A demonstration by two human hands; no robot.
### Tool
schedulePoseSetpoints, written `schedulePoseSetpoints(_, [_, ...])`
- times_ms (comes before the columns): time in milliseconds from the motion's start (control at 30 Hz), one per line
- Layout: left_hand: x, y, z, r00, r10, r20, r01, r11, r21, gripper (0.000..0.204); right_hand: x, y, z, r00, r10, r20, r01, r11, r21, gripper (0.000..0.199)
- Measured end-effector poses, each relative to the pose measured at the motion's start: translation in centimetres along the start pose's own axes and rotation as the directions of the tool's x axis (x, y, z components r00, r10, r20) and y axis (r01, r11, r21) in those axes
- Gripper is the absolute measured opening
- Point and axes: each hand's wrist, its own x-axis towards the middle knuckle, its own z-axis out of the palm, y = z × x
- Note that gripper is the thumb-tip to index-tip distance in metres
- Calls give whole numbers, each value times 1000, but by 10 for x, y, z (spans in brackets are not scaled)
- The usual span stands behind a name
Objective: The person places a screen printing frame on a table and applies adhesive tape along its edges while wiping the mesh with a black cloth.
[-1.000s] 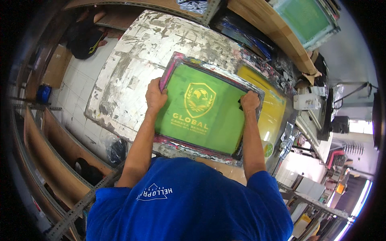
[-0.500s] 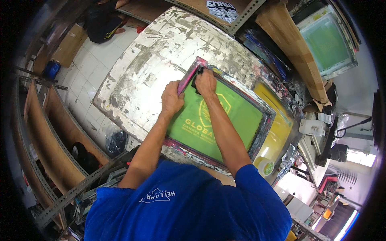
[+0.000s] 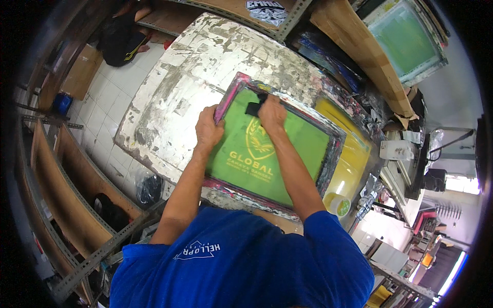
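As right grip (image 3: 272, 112) holds black piece (image 3: 252, 109) — screen (image 3: 307, 149), beneath

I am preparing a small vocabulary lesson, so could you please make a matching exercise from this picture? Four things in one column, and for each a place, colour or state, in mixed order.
Column 1
1. Left hand
2. Right hand
3. Cup
4. Mesh

Column 2
A. at the near end of the yellow panel
B. green, with a yellow emblem
C. holding a black piece
D. gripping the frame

Pairs: 1-D, 2-C, 3-A, 4-B
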Motion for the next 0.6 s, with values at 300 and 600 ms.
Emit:
schedulePoseSetpoints(300, [2, -7, 1, 1000, -4, 9, 4, 1000, 15, 51, -79, 183, -67, 951, 300, -68, -305, 887, -346, 30])
schedulePoseSetpoints(600, [5, -6, 7, 1000, 23, -2, -23, 999, 35, 51, -35, 132, -30, 959, 260, -111, -282, 906, -315, 23])
